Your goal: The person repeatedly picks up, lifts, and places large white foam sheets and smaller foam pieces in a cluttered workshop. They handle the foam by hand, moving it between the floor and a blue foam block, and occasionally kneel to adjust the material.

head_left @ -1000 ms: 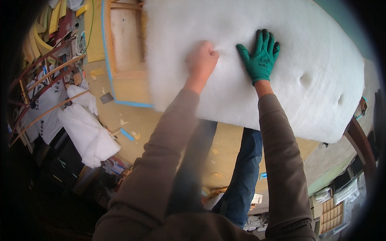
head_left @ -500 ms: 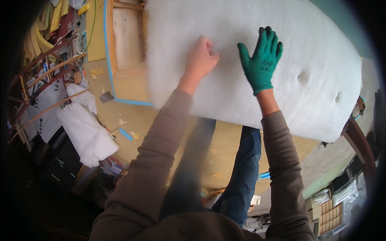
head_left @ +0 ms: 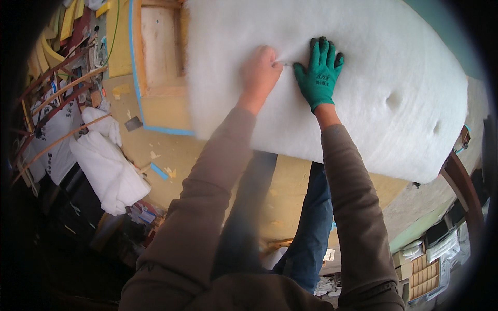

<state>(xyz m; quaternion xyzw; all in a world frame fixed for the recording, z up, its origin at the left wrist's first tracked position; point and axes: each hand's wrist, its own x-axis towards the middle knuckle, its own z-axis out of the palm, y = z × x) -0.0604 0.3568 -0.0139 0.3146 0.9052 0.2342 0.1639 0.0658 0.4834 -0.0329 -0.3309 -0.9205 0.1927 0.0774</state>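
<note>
- Across the white batting [head_left: 332, 140], the bare left hand [head_left: 261, 72] had its grip in a tight pinch; couldn't tell what on.
- Green-gloved right hand [head_left: 317, 78] was spread flat nearby on the fluff.
- Too hard a yank could've torn those loose fibres, I'd guess.
- Batting looked fuzzy, dimpled, round-cornered, its left edge at a blue-edged wooden frame [head_left: 163, 92].
</note>
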